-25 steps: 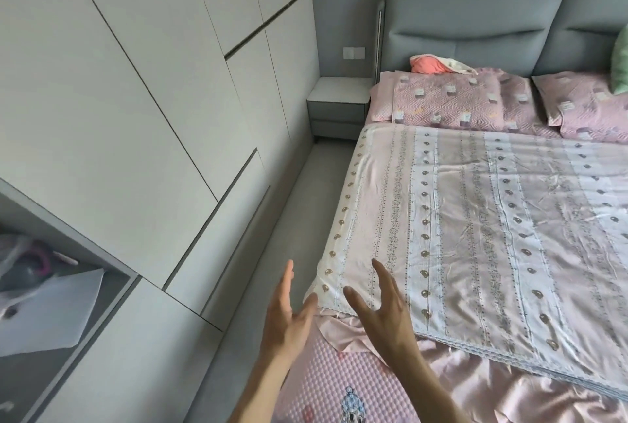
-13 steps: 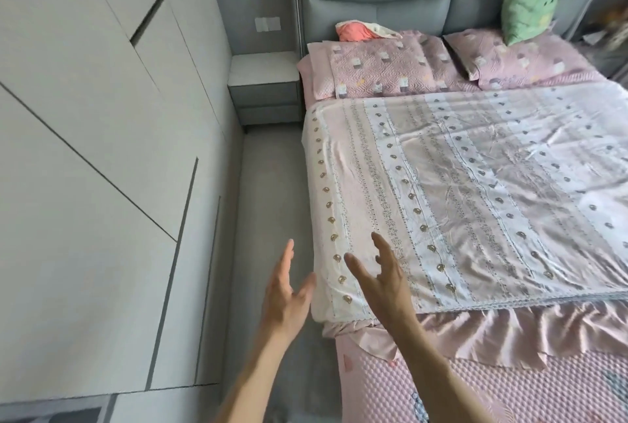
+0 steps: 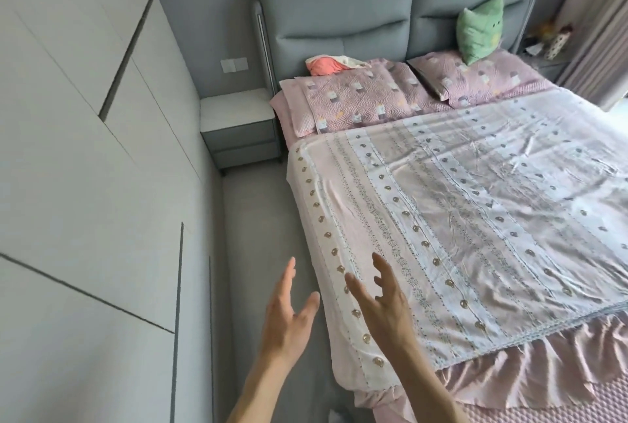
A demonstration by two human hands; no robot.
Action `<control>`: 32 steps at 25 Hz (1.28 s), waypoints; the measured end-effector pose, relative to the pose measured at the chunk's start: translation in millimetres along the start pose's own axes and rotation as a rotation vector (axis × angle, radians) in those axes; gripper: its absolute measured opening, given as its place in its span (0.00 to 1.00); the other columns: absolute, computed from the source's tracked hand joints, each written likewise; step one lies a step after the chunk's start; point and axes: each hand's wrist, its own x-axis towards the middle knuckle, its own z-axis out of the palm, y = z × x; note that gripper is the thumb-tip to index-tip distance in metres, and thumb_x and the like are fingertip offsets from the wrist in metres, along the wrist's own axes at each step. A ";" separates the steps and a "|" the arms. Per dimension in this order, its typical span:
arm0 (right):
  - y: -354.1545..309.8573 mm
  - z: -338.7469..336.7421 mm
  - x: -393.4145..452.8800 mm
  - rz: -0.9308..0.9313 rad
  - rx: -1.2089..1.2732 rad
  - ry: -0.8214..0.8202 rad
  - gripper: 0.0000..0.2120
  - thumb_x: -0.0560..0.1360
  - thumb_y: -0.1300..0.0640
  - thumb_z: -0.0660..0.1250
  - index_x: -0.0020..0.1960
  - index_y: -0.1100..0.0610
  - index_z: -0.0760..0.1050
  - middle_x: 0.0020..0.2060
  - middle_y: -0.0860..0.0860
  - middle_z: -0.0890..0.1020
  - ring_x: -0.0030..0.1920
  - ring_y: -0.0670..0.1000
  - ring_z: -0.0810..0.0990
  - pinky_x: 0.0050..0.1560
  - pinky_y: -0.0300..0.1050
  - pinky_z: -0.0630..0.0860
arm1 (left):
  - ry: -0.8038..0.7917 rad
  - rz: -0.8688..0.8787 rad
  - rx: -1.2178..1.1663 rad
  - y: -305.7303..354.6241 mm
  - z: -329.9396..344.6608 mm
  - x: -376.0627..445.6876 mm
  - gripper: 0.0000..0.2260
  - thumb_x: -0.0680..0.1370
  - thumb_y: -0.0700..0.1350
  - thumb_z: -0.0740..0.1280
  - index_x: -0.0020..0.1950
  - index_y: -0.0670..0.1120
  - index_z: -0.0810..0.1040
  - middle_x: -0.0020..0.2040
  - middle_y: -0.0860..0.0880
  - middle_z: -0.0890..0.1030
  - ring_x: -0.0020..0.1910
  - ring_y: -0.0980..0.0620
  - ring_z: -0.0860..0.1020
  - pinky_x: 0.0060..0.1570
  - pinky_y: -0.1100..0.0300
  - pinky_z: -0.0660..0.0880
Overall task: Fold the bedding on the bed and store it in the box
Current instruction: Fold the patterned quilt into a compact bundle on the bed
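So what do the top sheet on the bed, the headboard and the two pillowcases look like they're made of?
The top sheet looks like satin or a silky synthetic: it shines and creases finely. The headboard seems padded and covered in matte grey-blue leather or leather-look material, smooth with stitched panels; which one is unclear. The pillowcases look like quilted cotton, matte with a stitched zigzag texture.

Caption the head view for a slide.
Both open hands, left hand and right hand, reach toward the patterned sheet spread on the bed.
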 end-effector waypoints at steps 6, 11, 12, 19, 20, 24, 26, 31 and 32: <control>-26.8 21.1 133.8 0.015 0.069 0.087 0.44 0.64 0.21 0.62 0.75 0.40 0.60 0.74 0.41 0.67 0.70 0.47 0.70 0.67 0.56 0.72 | -0.044 0.039 0.067 31.8 -5.8 154.0 0.32 0.78 0.48 0.68 0.77 0.62 0.56 0.76 0.58 0.64 0.73 0.62 0.62 0.71 0.59 0.61; -60.3 31.0 270.9 0.016 0.123 0.096 0.37 0.72 0.32 0.66 0.76 0.42 0.59 0.73 0.40 0.66 0.67 0.46 0.71 0.57 0.38 0.75 | -0.058 0.009 0.110 69.5 -3.1 295.4 0.32 0.78 0.48 0.68 0.78 0.60 0.57 0.75 0.56 0.65 0.73 0.60 0.63 0.70 0.59 0.61; -68.3 29.3 293.0 0.029 0.120 0.105 0.37 0.72 0.33 0.67 0.76 0.42 0.59 0.73 0.40 0.66 0.68 0.46 0.70 0.59 0.41 0.75 | -0.053 -0.004 0.100 78.5 -3.2 321.4 0.32 0.78 0.47 0.68 0.78 0.59 0.57 0.75 0.55 0.66 0.72 0.59 0.64 0.67 0.60 0.61; -79.4 45.4 439.4 0.057 -0.063 0.112 0.39 0.71 0.29 0.63 0.77 0.42 0.57 0.76 0.45 0.65 0.73 0.50 0.67 0.71 0.56 0.68 | -0.132 -0.042 0.087 116.3 9.6 515.6 0.33 0.75 0.52 0.69 0.77 0.58 0.59 0.74 0.52 0.68 0.72 0.55 0.65 0.67 0.58 0.64; -78.3 54.0 467.1 0.075 -0.100 0.109 0.39 0.72 0.29 0.63 0.77 0.43 0.57 0.76 0.45 0.65 0.73 0.51 0.67 0.71 0.55 0.68 | -0.167 -0.047 0.101 114.9 14.9 549.4 0.33 0.75 0.52 0.69 0.77 0.59 0.59 0.74 0.53 0.67 0.73 0.55 0.65 0.67 0.57 0.65; -65.3 109.0 600.6 0.202 -0.197 0.118 0.38 0.73 0.30 0.62 0.77 0.44 0.56 0.75 0.47 0.66 0.72 0.51 0.68 0.69 0.52 0.68 | -0.257 -0.069 0.204 90.1 43.2 712.8 0.32 0.78 0.47 0.67 0.78 0.58 0.57 0.76 0.53 0.64 0.73 0.55 0.64 0.70 0.54 0.67; -53.3 138.7 663.3 0.294 -0.228 0.124 0.38 0.73 0.29 0.60 0.77 0.44 0.56 0.75 0.46 0.66 0.72 0.50 0.68 0.68 0.50 0.68 | -0.271 -0.059 0.287 72.8 59.6 792.8 0.31 0.78 0.46 0.66 0.79 0.56 0.57 0.77 0.52 0.64 0.74 0.53 0.65 0.71 0.52 0.66; 15.0 223.0 824.5 0.528 -0.228 0.095 0.36 0.75 0.32 0.62 0.78 0.46 0.57 0.76 0.47 0.65 0.73 0.51 0.67 0.68 0.51 0.68 | -0.448 -0.072 0.644 -30.5 112.5 983.9 0.30 0.78 0.48 0.64 0.79 0.52 0.57 0.77 0.49 0.63 0.74 0.49 0.64 0.72 0.51 0.64; 32.1 238.7 846.2 0.559 -0.214 0.083 0.36 0.76 0.33 0.62 0.78 0.46 0.57 0.76 0.48 0.65 0.73 0.52 0.68 0.68 0.51 0.69 | -0.515 -0.073 0.720 -54.4 123.2 1007.7 0.30 0.78 0.49 0.63 0.79 0.51 0.57 0.77 0.49 0.63 0.74 0.48 0.64 0.72 0.51 0.64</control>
